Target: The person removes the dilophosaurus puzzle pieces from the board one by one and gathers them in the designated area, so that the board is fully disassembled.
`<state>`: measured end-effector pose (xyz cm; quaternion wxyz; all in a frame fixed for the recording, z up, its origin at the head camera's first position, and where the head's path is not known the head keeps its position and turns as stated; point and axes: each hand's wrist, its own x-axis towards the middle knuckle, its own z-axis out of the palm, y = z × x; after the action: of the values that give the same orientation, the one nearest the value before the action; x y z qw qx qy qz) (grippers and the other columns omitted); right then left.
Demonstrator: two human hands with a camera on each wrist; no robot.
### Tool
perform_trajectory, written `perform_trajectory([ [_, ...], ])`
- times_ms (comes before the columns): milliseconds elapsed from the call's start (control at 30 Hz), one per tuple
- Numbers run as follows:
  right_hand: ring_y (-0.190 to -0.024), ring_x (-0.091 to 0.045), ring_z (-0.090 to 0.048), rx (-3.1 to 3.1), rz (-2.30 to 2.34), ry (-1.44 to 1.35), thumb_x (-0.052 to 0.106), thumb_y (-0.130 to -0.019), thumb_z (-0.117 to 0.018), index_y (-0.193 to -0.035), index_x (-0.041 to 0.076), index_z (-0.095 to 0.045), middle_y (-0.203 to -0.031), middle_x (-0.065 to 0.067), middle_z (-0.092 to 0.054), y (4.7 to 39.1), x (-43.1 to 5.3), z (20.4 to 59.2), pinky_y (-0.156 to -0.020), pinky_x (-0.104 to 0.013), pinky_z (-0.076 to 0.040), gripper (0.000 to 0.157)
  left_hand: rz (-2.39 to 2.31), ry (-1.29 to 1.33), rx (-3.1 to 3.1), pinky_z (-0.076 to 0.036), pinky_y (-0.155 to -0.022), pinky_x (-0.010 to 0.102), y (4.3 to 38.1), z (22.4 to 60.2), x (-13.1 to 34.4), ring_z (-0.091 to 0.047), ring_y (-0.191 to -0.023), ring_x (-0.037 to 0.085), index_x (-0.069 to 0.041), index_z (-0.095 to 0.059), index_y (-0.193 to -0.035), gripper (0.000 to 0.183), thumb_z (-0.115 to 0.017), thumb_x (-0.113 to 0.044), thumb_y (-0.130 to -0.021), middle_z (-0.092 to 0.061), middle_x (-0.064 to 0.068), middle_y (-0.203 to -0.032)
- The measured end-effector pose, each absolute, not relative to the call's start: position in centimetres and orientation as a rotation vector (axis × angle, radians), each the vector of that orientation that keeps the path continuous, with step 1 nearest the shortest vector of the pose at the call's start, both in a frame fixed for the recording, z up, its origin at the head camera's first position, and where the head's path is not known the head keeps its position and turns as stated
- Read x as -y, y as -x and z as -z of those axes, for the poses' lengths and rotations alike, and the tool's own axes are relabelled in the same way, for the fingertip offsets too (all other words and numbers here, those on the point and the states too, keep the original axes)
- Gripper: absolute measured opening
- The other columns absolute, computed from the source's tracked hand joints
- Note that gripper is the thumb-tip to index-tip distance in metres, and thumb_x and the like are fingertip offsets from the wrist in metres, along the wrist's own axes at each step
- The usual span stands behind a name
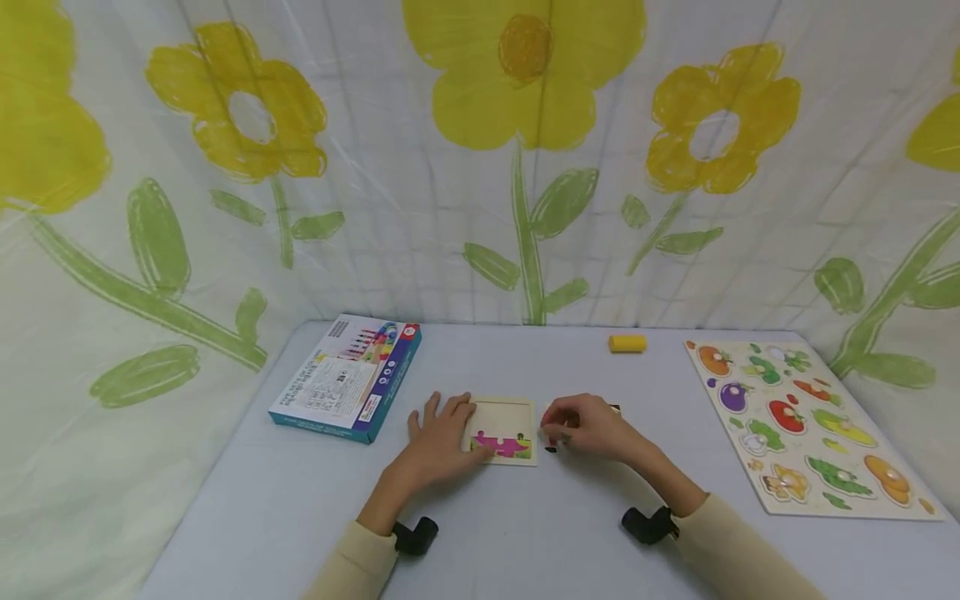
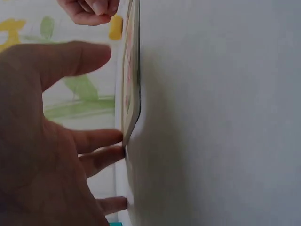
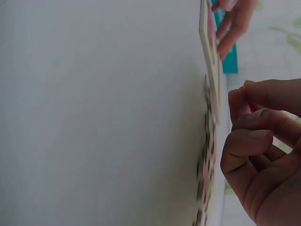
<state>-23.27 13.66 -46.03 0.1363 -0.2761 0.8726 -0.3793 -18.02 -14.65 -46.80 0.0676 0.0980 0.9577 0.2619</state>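
Observation:
In the head view a square wooden puzzle tray [image 1: 498, 402] lies mid-table, with joined pink and green puzzle pieces [image 1: 504, 447] along its near side. My left hand [image 1: 442, 442] lies at the tray's left side, thumb over its near corner. The left wrist view shows the left fingers [image 2: 101, 160] spread and mostly straight, touching the tray's edge. My right hand [image 1: 588, 427] is right of the tray, fingers curled above loose puzzle pieces [image 1: 551, 448]. The right wrist view shows its thumb and index finger close together; whether a piece is between them is hidden.
A boxed set [image 1: 337, 379] lies at the left back. A yellow cylinder [image 1: 627, 343] lies near the back edge. On the right is a vegetable peg puzzle board [image 1: 813, 425]. A flower-printed curtain [image 1: 390, 233] hangs behind the table.

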Motion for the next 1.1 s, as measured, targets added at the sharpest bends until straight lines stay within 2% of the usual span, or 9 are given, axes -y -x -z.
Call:
perform_trajectory([
  [333, -0.068, -0.003, -0.057, -2.468, 1.046, 0.953, 0.014, -0.100, -0.072, -0.106, 0.013, -0.076, -0.088, 0.003, -0.074, 23.3, -8.9, 45.9, -0.064, -0.020, -0.050, 0.008, -0.778, -0.379, -2.814, -0.013, -0.122, 0.081, 18.2, 46.2, 16.0, -0.016, -0.161, 0.050, -0.011, -0.050, -0.157, 0.078, -0.072, -0.044, -0.090, -0.038, 0.009, -0.172],
  [567, -0.068, -0.001, -0.059, -2.433, 0.959, 1.056, 0.010, -0.098, -0.074, -0.120, 0.009, -0.075, -0.087, 0.000, -0.073, 23.7, -6.7, 45.8, -0.063, -0.019, -0.051, 0.023, -0.805, -0.413, -2.822, -0.014, -0.119, 0.083, 18.3, 46.1, 16.1, -0.018, -0.158, 0.053, -0.006, -0.052, -0.154, 0.081, -0.079, -0.035, -0.084, -0.040, 0.012, -0.170],
  [800, -0.063, -0.002, -0.055, -2.379, 0.896, 1.024, 0.007, -0.097, -0.073, -0.125, 0.008, -0.075, -0.083, 0.001, -0.071, 23.8, -5.9, 45.6, -0.060, -0.019, -0.047, 0.028, -0.775, -0.402, -2.825, -0.015, -0.120, 0.081, 18.4, 46.1, 16.2, -0.016, -0.160, 0.051, -0.010, -0.051, -0.156, 0.082, -0.082, -0.038, -0.085, -0.039, 0.008, -0.172],
  [1100, -0.061, -0.004, -0.055, -2.349, 0.927, 0.984, 0.006, -0.097, -0.073, -0.122, 0.011, -0.078, -0.081, 0.002, -0.070, 24.1, -5.8, 46.0, -0.059, -0.020, -0.046, 0.026, -0.765, -0.394, -2.818, -0.015, -0.121, 0.081, 18.4, 46.2, 16.3, -0.016, -0.161, 0.050, -0.011, -0.051, -0.156, 0.083, -0.083, -0.039, -0.085, -0.039, 0.006, -0.172],
])
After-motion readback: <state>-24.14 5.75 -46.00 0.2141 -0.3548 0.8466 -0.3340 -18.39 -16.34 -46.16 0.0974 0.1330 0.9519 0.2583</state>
